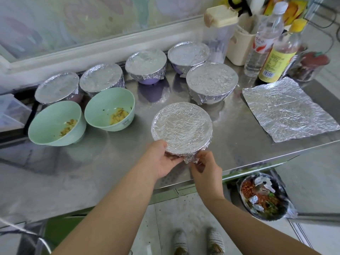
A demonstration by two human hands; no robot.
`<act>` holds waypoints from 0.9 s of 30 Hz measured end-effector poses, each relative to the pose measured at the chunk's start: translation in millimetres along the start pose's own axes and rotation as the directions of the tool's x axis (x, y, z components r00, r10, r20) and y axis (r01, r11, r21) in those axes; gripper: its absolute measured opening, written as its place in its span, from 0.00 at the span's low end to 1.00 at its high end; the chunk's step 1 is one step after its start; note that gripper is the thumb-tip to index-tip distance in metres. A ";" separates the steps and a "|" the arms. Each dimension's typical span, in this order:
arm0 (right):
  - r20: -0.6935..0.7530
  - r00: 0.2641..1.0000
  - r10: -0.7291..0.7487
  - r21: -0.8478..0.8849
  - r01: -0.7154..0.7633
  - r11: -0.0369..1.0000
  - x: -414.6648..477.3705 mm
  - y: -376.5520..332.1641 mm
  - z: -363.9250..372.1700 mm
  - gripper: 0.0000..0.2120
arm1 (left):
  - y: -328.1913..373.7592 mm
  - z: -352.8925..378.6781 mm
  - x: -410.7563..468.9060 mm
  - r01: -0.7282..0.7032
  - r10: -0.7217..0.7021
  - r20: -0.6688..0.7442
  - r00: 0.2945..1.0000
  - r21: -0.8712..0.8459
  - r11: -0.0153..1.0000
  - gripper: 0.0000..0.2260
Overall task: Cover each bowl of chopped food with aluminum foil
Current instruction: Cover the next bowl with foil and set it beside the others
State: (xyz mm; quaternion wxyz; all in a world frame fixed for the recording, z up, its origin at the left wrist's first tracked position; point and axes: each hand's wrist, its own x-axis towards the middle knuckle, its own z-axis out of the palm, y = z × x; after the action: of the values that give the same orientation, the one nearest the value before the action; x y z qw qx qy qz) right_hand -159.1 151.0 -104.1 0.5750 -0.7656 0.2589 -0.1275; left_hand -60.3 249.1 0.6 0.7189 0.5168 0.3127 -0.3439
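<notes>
Six foil-covered bowls [182, 127], two green bowls [55, 122] uncovered

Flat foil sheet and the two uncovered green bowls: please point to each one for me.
Flat foil sheet [288, 109], head view, middle of the sheet.
Left green bowl [48, 117], head view, bare inner wall.
Right green bowl [103, 103], head view, bare inner wall.

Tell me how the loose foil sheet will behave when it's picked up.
The foil sheet is thin and wrinkled, so it will probably flop and crease. It looks very light and could slide on the smooth steel table if pushed.
</notes>
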 end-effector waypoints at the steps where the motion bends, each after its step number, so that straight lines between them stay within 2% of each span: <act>1: 0.007 0.998 -0.055 -0.035 0.055 0.998 0.1 3.7 -0.5 0.18 | 0.3 0.0 -0.2 0.000 0.000 0.004 1.000 0.001 1.000 0.11; 5: -0.045 0.955 -0.294 -0.178 0.281 0.943 5.7 10.6 -3.8 0.14 | 1.4 -0.7 -0.3 0.010 -0.010 0.015 1.000 -0.007 1.000 0.11; 8: -0.060 0.849 -0.525 -0.316 0.483 0.816 12.7 12.1 -10.1 0.08 | 1.8 -0.6 -0.9 0.014 -0.014 0.011 1.000 -0.010 1.000 0.12; 10: -0.048 0.786 -0.616 -0.414 0.546 0.728 18.2 16.6 -15.3 0.03 | 2.0 -0.2 -0.5 0.015 -0.015 0.011 1.000 -0.018 1.000 0.12; 12: -0.032 0.745 -0.666 -0.498 0.566 0.657 22.8 19.5 -19.2 0.07 | 1.8 -0.3 0.4 0.015 -0.014 0.016 1.000 -0.025 1.000 0.12; 15: 0.009 0.681 -0.732 -0.559 0.610 0.561 26.5 15.4 -23.7 0.06 | 1.4 -1.5 1.9 0.016 -0.016 0.014 1.000 -0.029 0.999 0.12; 18: 0.025 0.640 -0.768 -0.576 0.637 0.512 30.9 14.4 -25.2 0.05 | 1.7 -2.1 2.6 0.017 -0.017 0.014 1.000 -0.040 0.999 0.12; 23: 0.030 0.543 -0.839 -0.604 0.679 0.418 37.0 9.1 -22.6 0.12 | 2.0 -1.9 2.1 0.025 -0.024 0.020 1.000 -0.066 0.998 0.12; 27: 0.105 0.498 -0.861 -0.552 0.749 0.366 44.6 9.1 -23.1 0.09 | 2.7 -1.4 2.2 0.022 -0.021 0.024 1.000 -0.080 0.997 0.12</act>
State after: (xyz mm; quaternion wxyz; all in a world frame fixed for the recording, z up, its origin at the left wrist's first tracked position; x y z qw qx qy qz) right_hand -135.6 106.1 -110.2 0.1715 -0.9008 -0.0698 -0.3929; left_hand -57.1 250.7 -0.1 0.7390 0.4800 0.3236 -0.3447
